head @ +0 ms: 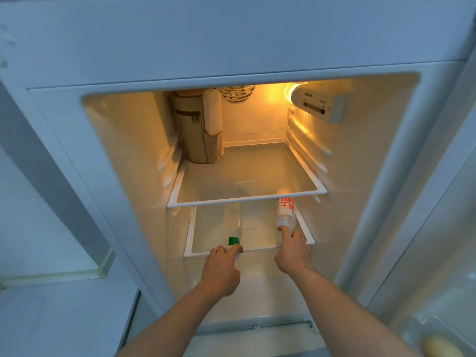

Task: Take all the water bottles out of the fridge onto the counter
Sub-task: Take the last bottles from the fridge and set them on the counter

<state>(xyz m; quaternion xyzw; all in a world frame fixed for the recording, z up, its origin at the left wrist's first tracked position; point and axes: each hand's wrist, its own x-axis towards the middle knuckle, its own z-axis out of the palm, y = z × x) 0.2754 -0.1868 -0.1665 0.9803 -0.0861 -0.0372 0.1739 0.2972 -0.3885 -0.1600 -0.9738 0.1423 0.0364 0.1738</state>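
Bottles: two clear plastic water bottles lie on the lower glass shelf with white frame, inside the open fridge; the bottle with green label is on the left, the bottle with red-and-white label on the right, well apart
Left hand: fingers curled on the near end of the green-label bottle, at the shelf's front edge; it seems to grip it
Right hand: fingers touch the near end of the red-label bottle; closed grip or not, I cannot tell
Upper glass shelf: a tall beige fabric bag with zipper stands at the back left corner
Light: a yellow lamp glows at the top right
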